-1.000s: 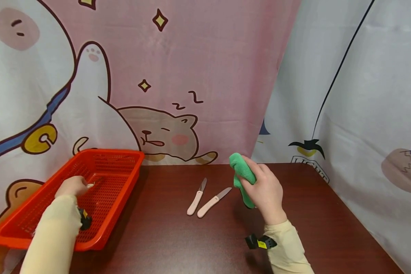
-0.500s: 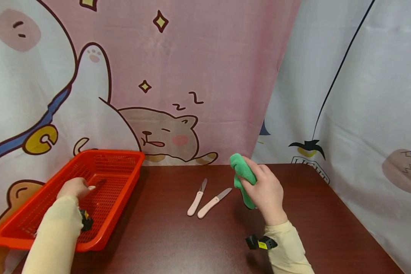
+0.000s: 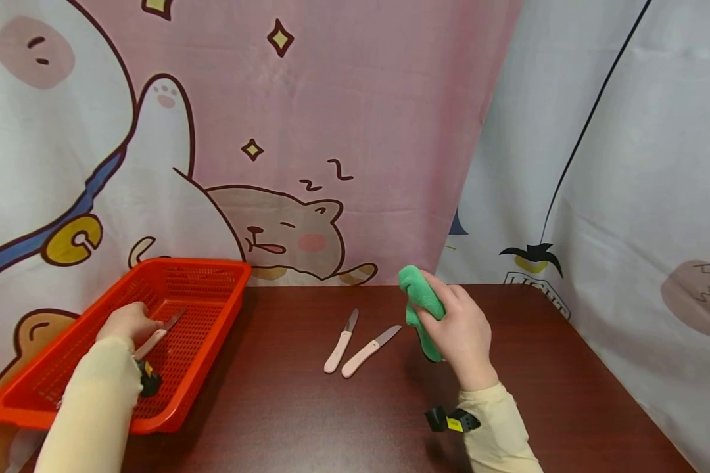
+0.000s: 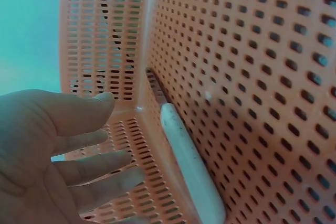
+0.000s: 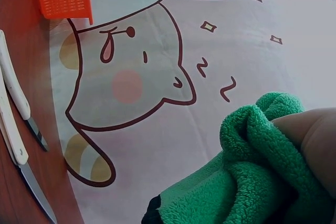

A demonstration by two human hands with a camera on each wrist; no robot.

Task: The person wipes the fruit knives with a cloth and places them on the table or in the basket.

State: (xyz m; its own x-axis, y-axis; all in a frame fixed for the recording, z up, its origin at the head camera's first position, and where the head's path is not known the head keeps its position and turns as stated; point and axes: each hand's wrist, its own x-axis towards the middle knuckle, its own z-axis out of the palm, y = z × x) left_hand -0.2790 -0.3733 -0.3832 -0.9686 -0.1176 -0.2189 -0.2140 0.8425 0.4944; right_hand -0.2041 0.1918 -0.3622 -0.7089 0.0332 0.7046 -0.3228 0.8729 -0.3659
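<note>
Inside the red basket (image 3: 213,328) lies a knife (image 3: 154,340) with a pale handle and a metal blade. My left hand (image 3: 129,323) is just beside it; in the left wrist view its fingers (image 4: 107,182) are straight, apart from the knife handle (image 4: 191,169), and hold nothing. Above the table at the right, my right hand (image 3: 458,332) grips a folded green cloth (image 3: 420,295). The right wrist view shows the thumb pressing on the fluffy cloth (image 5: 252,166). Two more pale-handled knives, one on the left (image 3: 338,351) and one on the right (image 3: 363,355), lie between basket and cloth.
The dark brown table (image 3: 272,407) carries the basket at its left end. A printed curtain (image 3: 390,131) hangs behind the table's back edge, and a white one (image 3: 639,230) runs along the right side.
The knife in the basket, at first mostly hidden by my left hand, now shows beside it, and the left fingers are off it. My right hand keeps its hold on the cloth.
</note>
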